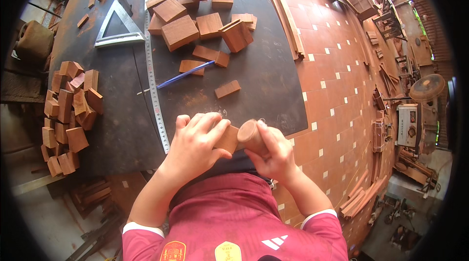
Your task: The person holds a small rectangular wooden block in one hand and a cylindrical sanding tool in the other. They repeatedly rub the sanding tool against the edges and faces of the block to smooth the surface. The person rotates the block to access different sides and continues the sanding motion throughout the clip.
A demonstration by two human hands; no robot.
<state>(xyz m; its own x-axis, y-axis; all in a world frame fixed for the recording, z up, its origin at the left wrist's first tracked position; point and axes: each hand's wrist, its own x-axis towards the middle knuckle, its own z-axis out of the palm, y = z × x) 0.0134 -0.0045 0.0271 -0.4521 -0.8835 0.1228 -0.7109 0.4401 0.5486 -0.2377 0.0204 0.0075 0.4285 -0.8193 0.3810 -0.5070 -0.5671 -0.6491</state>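
Note:
Near the front edge of the dark table, my left hand [198,140] is closed on a reddish-brown wooden block [227,140], its thumb along the near side. Beside it, my right hand [274,152] grips a short wooden piece with a rounded end [249,131] between thumb and fingers. The two pieces meet or nearly meet; I cannot tell whether they touch. Just beyond my hands lies a small wooden block [227,89]. A blue pen [185,74] rests against another block [192,67].
A tape measure strip [154,97] runs along the dark table [119,124]. A metal triangle square [119,41] lies at the far left. Blocks are heaped at the left edge, with larger blocks [180,32] at the back. Long boards [284,19] flank the right edge above the tiled floor [332,99].

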